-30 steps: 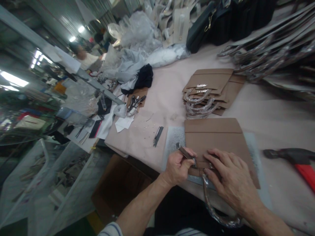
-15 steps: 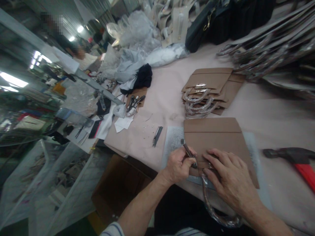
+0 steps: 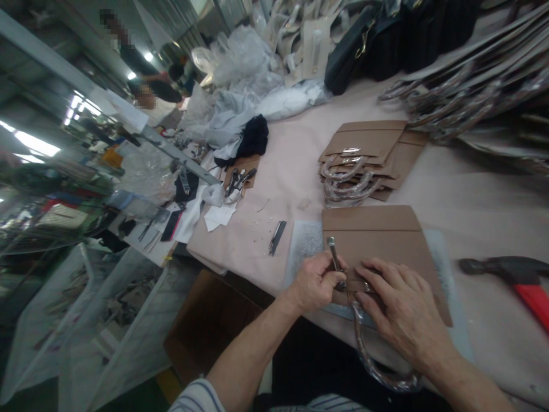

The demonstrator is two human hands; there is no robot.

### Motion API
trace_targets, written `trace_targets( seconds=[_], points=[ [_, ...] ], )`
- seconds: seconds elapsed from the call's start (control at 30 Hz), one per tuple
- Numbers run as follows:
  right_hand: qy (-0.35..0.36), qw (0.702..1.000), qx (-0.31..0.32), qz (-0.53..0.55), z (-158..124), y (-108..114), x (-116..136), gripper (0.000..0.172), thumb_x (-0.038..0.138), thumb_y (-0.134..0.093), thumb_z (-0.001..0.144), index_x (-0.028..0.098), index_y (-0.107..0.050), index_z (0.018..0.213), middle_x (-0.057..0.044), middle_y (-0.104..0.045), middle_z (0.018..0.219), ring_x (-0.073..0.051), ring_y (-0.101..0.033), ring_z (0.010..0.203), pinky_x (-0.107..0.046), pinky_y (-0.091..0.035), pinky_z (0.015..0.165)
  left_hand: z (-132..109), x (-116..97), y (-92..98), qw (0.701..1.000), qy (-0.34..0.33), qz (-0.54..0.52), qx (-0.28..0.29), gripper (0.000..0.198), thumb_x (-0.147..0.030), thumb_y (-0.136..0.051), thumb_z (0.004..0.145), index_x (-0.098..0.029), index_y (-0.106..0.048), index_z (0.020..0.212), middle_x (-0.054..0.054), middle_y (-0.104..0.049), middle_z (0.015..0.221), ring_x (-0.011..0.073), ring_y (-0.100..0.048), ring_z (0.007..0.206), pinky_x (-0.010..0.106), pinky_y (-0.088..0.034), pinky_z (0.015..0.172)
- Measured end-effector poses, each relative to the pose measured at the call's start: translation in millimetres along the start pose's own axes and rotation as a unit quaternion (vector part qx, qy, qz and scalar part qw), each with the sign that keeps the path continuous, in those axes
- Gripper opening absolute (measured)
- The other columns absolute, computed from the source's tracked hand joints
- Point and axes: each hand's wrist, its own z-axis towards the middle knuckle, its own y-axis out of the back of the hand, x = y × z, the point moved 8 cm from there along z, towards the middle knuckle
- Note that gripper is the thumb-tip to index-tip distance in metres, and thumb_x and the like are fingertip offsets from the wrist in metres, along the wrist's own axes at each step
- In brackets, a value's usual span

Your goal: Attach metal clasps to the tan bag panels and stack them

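A brown leather panel [image 3: 377, 246] lies on a pale translucent sheet [image 3: 300, 246] at the table's near edge. From its near side hangs a plastic-wrapped handle [image 3: 362, 349]. My left hand [image 3: 315, 280] is closed round a short metal tool [image 3: 333, 252], whose lower end meets the panel beside the handle's end. My right hand [image 3: 398, 303] lies over the panel with its fingers spread, thumb and fingertips on either side of the handle's attachment. What lies beneath the palm is hidden.
A hammer [image 3: 510, 272] with a red grip lies at right. Stacked brown panels [image 3: 369, 143] with wrapped handles are behind. A narrow dark tool [image 3: 278, 237] lies left of the sheet. Black bags [image 3: 349, 54] stand at the back, and a cardboard box [image 3: 210, 320] is below the table.
The metal tool in my left hand stands more upright, its top end shifted slightly right and up. My right hand has hardly moved. The view has shifted slightly.
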Motion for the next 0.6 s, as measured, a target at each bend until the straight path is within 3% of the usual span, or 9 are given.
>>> trace_targets(
  seconds=[0.13, 0.47, 0.6],
  points=[
    [0.005, 1.0, -0.002, -0.004, 1, 1, 1, 0.029, 0.033, -0.045, 0.1, 0.018, -0.061, 0.119, -0.011, -0.061, 0.126, -0.032, -0.053, 0.108, -0.05, -0.043, 0.091, -7, -3, -0.8, 0.997, -0.065, 0.009, -0.028, 0.013, -0.026, -0.056, 0.092, -0.016, -0.062, 0.098, 0.009, -0.071, 0.094, 0.021, -0.069, 0.089, 0.034, -0.058, 0.083],
    [0.015, 1.0, -0.013, 0.002, 1, 0, 1, 0.03, 0.034, -0.045, 0.1, 0.018, -0.061, 0.12, -0.012, -0.061, 0.125, -0.033, -0.055, 0.106, -0.052, -0.046, 0.088, -15, 4, 0.2, 0.995, -0.086, -0.01, -0.046, 0.013, -0.028, -0.056, 0.094, -0.016, -0.059, 0.097, 0.01, -0.07, 0.095, 0.022, -0.069, 0.092, 0.038, -0.059, 0.086],
    [0.005, 0.997, -0.044, 0.06, -1, 4, -5, 0.03, 0.039, -0.046, 0.1, 0.02, -0.062, 0.117, -0.012, -0.064, 0.121, -0.032, -0.059, 0.105, -0.051, -0.049, 0.088, -18, 3, -1.5, 0.992, -0.112, -0.011, -0.054, 0.011, -0.026, -0.057, 0.093, -0.016, -0.059, 0.097, 0.009, -0.07, 0.095, 0.0212, -0.069, 0.091, 0.037, -0.059, 0.085]
  ],
)
